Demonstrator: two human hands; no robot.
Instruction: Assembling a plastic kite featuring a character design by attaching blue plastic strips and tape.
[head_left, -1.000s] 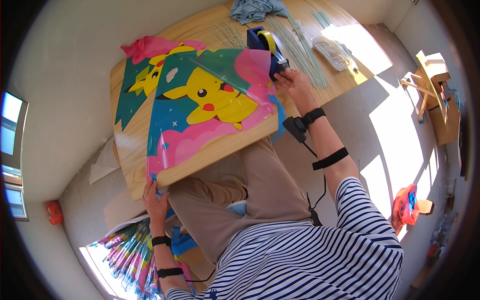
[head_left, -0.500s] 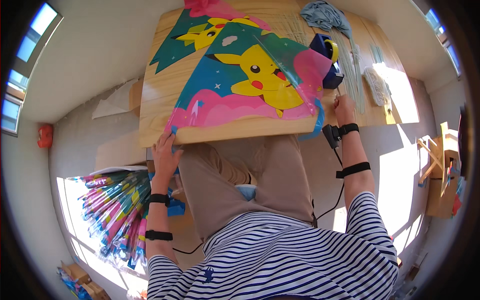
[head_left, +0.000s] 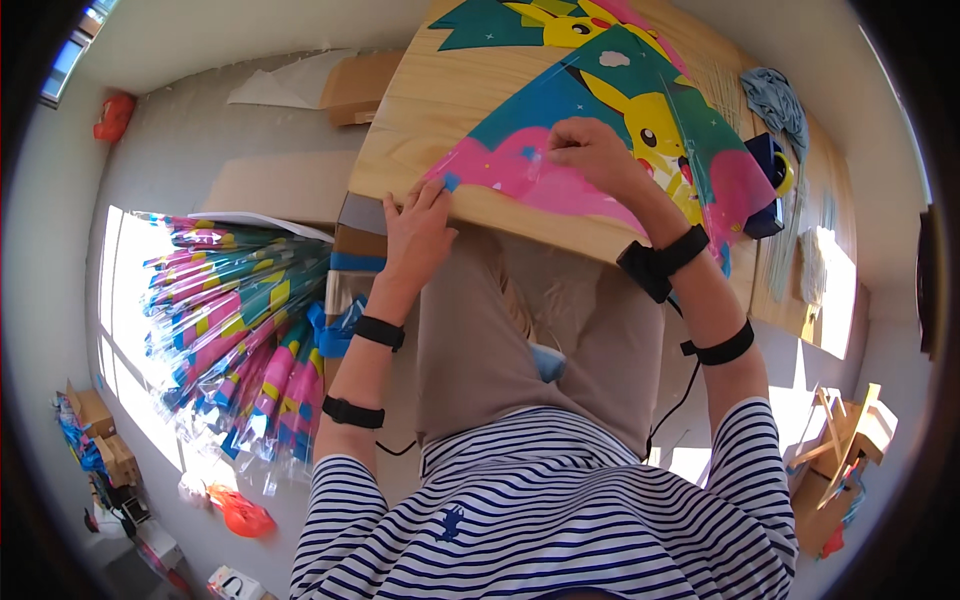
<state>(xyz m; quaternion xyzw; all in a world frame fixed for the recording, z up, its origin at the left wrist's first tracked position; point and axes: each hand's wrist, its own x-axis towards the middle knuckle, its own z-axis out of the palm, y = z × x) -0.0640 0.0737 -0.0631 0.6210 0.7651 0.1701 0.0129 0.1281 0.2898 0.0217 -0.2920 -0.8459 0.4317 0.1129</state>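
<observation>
A kite-shaped printed plastic sheet [head_left: 555, 105], blue, green and pink with a yellow cartoon creature, lies on the wooden table [head_left: 415, 130]. At the sheet's near left corner is a small blue patch [head_left: 452, 182]. Beside that corner, my left hand [head_left: 418, 228] rests on the table edge, its fingers apart and the tips close to the patch. My right hand [head_left: 595, 158] is over the pink part of the sheet, fingers curled together. Whatever they may hold is hidden. Near the right hand, another small blue spot [head_left: 527, 153] shows on the pink.
A second printed sheet [head_left: 500, 25] lies farther back. To the right are a blue tape dispenser [head_left: 765, 185], thin rods [head_left: 785, 260] and a grey-blue cloth [head_left: 775, 100]. Many-coloured rolled packs [head_left: 235, 320] in clear sleeves fan out at lower left, beside a cardboard box [head_left: 360, 240].
My right hand has moved left from beside the tape dispenser to over the sheet's pink part. My left hand stays by the corner. The whole view has shifted toward the left.
</observation>
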